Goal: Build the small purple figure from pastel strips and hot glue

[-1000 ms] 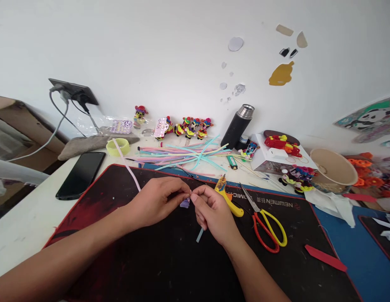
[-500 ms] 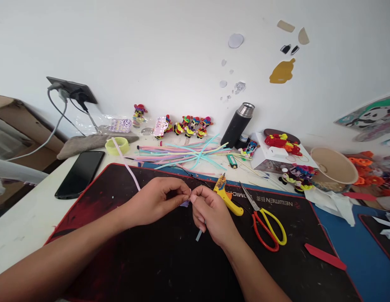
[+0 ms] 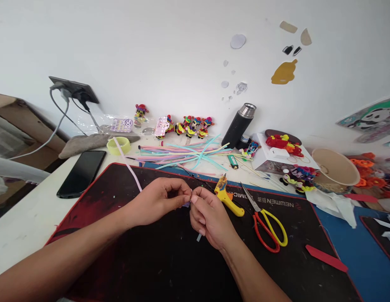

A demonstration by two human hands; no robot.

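In the head view, with the clock set where the fingertips meet and 12 toward the wall: left hand (image 3: 157,202) in a tight pinch on a small purple piece (image 3: 186,205), mostly hidden just under the fingertips at 7 o'clock. Right hand (image 3: 213,222) with fingertips together, right up against the left ones; cannot tell about any hold there. Could squash or bend the purple piece by pressing too hard. Could lose the piece from so small a pinch, with a drop onto the dark mat (image 3: 169,260) and a hard hunt after.

Between 5 and 6 o'clock, a grey strip (image 3: 199,238) by the curled right fingers, easy to brush away. At 3 o'clock, a yellow glue gun (image 3: 230,202) just beside the right knuckles: maybe a burn from a bump, if hot; cannot tell. Between 3 and 4, farther out, scissors (image 3: 259,212) with points toward 11: maybe a poke from a wide swing. At 10, a pale purple stick (image 3: 128,164) from a yellow roll (image 3: 118,146) to behind the left hand: could drag along with the arm.
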